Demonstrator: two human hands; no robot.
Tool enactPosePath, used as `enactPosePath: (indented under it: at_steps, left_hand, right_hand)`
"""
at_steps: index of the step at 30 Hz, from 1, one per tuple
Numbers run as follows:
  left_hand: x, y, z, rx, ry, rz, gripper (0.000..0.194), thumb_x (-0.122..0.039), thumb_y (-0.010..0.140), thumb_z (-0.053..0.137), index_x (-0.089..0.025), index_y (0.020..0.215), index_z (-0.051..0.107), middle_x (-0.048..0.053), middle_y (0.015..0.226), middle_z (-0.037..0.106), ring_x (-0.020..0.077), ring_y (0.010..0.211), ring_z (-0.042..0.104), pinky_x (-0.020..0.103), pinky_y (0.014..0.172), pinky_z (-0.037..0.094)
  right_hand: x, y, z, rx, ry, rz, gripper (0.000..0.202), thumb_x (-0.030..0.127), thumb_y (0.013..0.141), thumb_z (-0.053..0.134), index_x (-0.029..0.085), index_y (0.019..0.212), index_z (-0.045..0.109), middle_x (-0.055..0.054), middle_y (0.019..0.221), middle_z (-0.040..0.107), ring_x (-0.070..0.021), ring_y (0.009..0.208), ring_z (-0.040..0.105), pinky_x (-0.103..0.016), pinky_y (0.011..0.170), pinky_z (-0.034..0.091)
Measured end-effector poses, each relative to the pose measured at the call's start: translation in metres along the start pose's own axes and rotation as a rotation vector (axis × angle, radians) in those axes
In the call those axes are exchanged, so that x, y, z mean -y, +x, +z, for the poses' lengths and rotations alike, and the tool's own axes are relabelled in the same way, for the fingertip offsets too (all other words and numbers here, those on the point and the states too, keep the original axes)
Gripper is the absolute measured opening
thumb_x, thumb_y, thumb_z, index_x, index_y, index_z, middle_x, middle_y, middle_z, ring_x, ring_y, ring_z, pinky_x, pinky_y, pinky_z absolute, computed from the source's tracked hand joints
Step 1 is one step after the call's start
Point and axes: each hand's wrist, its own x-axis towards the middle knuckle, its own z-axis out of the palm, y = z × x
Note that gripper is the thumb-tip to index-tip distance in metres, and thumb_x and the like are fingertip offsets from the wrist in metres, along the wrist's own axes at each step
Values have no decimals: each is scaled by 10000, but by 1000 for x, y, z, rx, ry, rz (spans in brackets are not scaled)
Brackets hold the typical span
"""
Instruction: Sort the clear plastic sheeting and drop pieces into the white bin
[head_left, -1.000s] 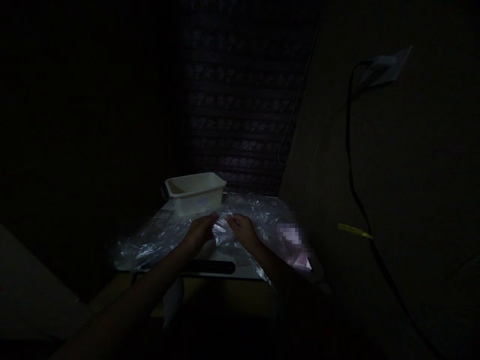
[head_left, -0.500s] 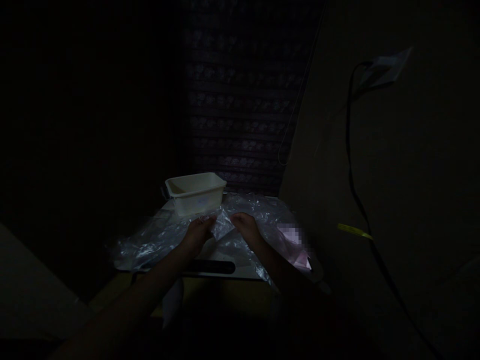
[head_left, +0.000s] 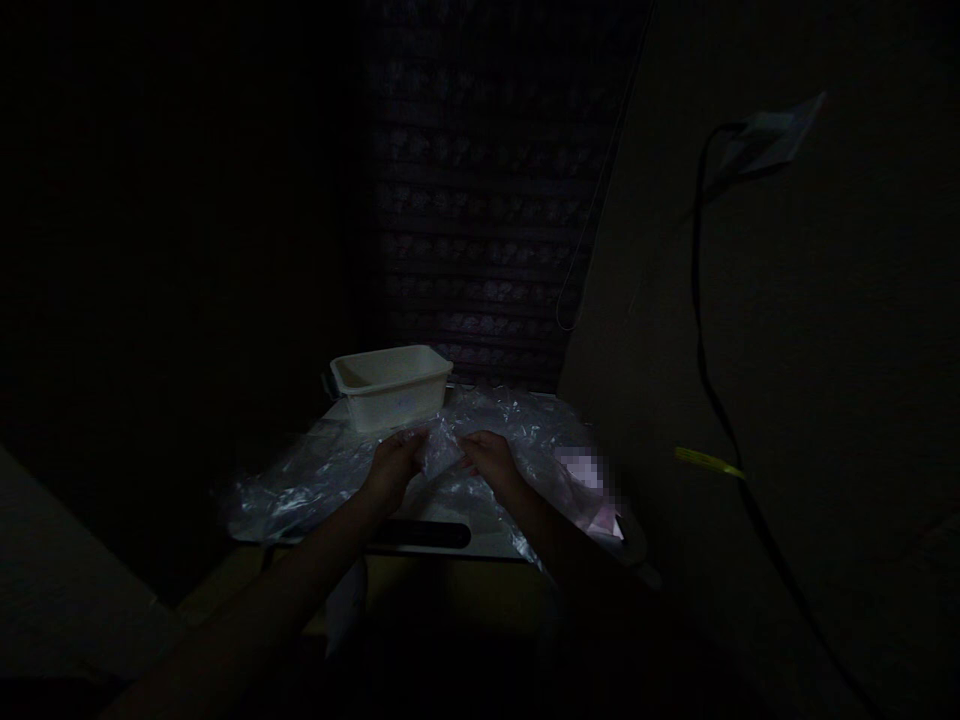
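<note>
In dim light, a small clear plastic bag [head_left: 441, 450] hangs between my two hands above the table. My left hand [head_left: 396, 468] is closed on its left side. The fingers of my right hand [head_left: 487, 460] pinch its right edge. More clear plastic [head_left: 289, 495] lies crumpled over the table on both sides of my hands. Just behind my left hand stands a cream-coloured tub [head_left: 397, 400], upright, with its top uncovered; its inside is too dark to make out.
The white table [head_left: 487, 540] has a dark slot [head_left: 427, 533] along its front edge. Pinkish sheets [head_left: 604, 520] lie at its right. A patterned blind [head_left: 487, 250] hangs behind. A black cable [head_left: 701, 340] with a yellow tag [head_left: 705, 461] runs down the right wall.
My right hand has shifted slightly, and its fingers show more below the thumb. The bag between my hands has changed shape a little. My left hand has barely moved.
</note>
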Motion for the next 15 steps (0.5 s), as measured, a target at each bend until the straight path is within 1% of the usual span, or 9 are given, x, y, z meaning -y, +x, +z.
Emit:
enactPosePath:
  at_steps: [2, 4, 8, 10, 12, 13, 15]
  left_hand:
    - [0, 0, 0, -37, -11, 10, 170, -265, 512, 580, -116, 564, 517, -27, 466, 512, 63, 399, 434, 188, 403, 330]
    - [0, 1, -1, -47, -29, 17, 164, -259, 511, 582, -122, 570, 516, -37, 460, 506, 58, 392, 427, 183, 397, 324]
    - [1, 1, -2, -10, -30, 26, 179, -280, 529, 571, -122, 597, 520, -27, 494, 522, 67, 423, 451, 191, 419, 338]
    - [1, 0, -1, -5, -24, 28, 190, -286, 532, 569, -119, 607, 518, -22, 499, 520, 68, 428, 453, 193, 423, 343]
    - [1, -1, 0, 18, -23, 20, 205, -288, 535, 565, -116, 637, 518, -10, 528, 529, 78, 456, 470, 205, 450, 363]
    - [1, -1, 0, 37, -22, 18, 219, -291, 538, 561, -117, 663, 519, 1, 563, 540, 88, 487, 485, 218, 476, 377]
    - [-1, -1, 0, 38, 1, 25, 267, -296, 540, 555, -130, 744, 509, 26, 667, 554, 112, 570, 511, 250, 534, 397]
  right_hand:
    - [1, 0, 1, -59, 28, -58, 63, 233, 490, 524, 171, 480, 520, 35, 456, 491, -87, 452, 440, -204, 432, 308]
    - [1, 0, 1, -75, 17, -86, 44, 215, 474, 536, 172, 467, 527, 33, 475, 495, -89, 472, 435, -208, 450, 307]
    - [-1, -2, 1, 10, -26, 9, 70, 209, 482, 533, 165, 427, 524, 42, 405, 449, -83, 425, 402, -219, 450, 288]
    - [-2, -3, 2, 45, -18, 14, 72, 204, 486, 532, 164, 426, 523, 45, 394, 435, -83, 420, 398, -221, 453, 289]
    - [-2, -2, 1, 56, -21, -24, 64, 202, 497, 527, 167, 443, 526, 39, 423, 450, -90, 443, 412, -227, 470, 303]
    - [-2, -1, 1, 41, -36, -64, 59, 199, 502, 524, 169, 452, 526, 33, 450, 465, -96, 468, 424, -232, 490, 315]
    - [0, 2, -3, -10, -101, -196, 50, 190, 519, 516, 175, 475, 532, 16, 522, 492, -111, 545, 450, -245, 553, 335]
